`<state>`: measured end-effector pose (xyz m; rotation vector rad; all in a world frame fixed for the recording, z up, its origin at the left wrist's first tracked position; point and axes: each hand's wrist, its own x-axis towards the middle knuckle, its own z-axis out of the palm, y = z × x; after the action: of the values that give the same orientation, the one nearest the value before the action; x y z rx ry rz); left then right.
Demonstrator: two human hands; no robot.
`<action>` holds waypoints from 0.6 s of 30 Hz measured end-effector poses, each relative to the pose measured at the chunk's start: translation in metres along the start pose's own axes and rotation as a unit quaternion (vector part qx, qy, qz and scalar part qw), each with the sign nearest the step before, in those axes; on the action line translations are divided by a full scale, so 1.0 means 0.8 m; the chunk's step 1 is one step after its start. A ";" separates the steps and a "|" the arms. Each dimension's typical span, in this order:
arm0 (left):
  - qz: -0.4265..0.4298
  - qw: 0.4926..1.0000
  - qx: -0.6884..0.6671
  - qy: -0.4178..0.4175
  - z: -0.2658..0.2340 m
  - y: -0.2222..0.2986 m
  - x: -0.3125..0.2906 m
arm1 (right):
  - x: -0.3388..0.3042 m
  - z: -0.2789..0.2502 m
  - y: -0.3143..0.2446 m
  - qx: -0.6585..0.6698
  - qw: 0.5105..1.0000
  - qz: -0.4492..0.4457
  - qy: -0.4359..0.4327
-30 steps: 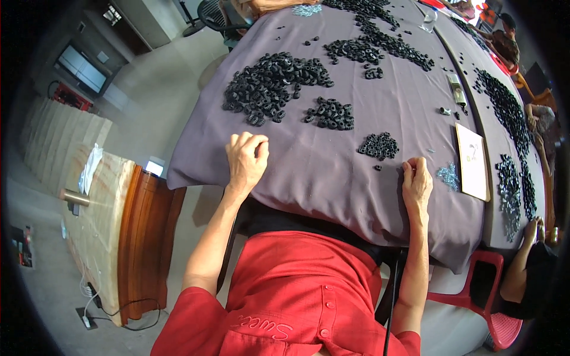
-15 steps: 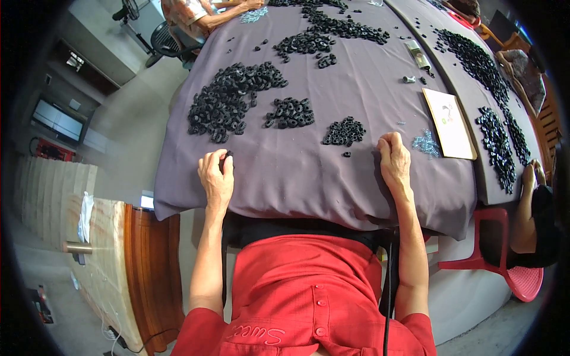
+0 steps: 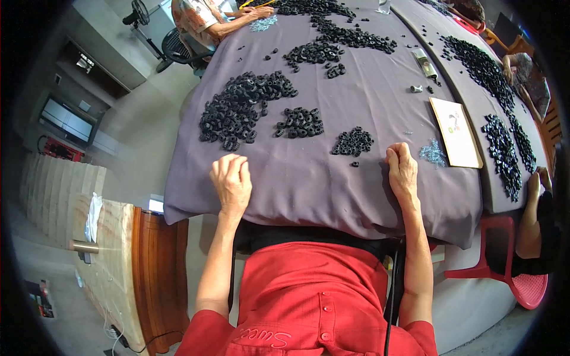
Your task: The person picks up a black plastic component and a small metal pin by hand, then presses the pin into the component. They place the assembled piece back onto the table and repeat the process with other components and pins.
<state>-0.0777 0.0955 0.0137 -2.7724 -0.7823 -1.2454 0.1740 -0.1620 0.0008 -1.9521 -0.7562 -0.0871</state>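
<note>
My left hand (image 3: 231, 183) is closed, its fingers curled down just in front of a large pile of black ring-shaped parts (image 3: 228, 113); whatever lies under the fingertips is hidden. Farther right, my right hand (image 3: 404, 170) is closed in a pinch above the cloth, and what it holds, if anything, cannot be made out. Beside it lie a small heap of black rings (image 3: 352, 141), one loose black ring (image 3: 354, 164) and a scatter of small clear bluish pieces (image 3: 433, 153). A middle heap of black ring parts (image 3: 299, 122) sits between the hands.
A grey-purple cloth (image 3: 309, 190) covers the table. A pale board (image 3: 456, 132), a tube (image 3: 425, 64) and a small whitish cylinder (image 3: 416, 89) lie at right. More black parts (image 3: 499, 154) spread beyond. Co-workers sit far left and right. A red chair (image 3: 497, 255) stands at right.
My left hand has turned knuckles-up and shifted a little right; the black part seen at its fingertips is now hidden. My right hand keeps its pinch. The whole view has shifted slightly.
</note>
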 end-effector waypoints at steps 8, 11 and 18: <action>0.041 0.989 -0.125 -0.062 0.069 0.029 0.046 | -0.003 0.004 -0.004 -0.004 1.000 -0.026 -0.001; 0.028 0.991 -0.111 -0.065 0.097 0.023 0.055 | -0.001 0.006 -0.006 -0.003 0.999 -0.035 -0.001; -0.038 0.981 -0.170 -0.091 0.114 0.025 0.060 | 0.000 0.001 -0.006 -0.005 1.000 -0.027 -0.006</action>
<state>0.0215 0.1171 -0.0113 -3.1956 -0.7545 -1.2571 0.1714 -0.1601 0.0040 -1.9435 -0.8175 -0.1114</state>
